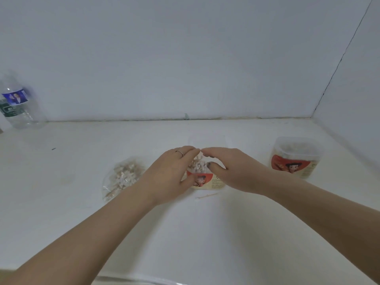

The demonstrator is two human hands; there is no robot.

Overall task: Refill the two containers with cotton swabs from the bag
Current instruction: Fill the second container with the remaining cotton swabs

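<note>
White cotton swabs point(197, 164) fill the middle container point(207, 182).
Left hand point(171, 173) and right hand point(234, 171) cup it, fingers curved, fingertips seemingly touching; bag point(121, 177) left, second container point(295, 158) near the worktop's right edge.

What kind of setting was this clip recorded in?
Probably a home or small room: a plain white tabletop pushed into a bare white wall corner, with a clear plastic water bottle and everyday cotton-swab tubs.

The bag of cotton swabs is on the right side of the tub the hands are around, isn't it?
No. The head view shows the bag of cotton swabs lying left of the tub that the left hand and right hand are around. The second tub stands on the right.
</note>
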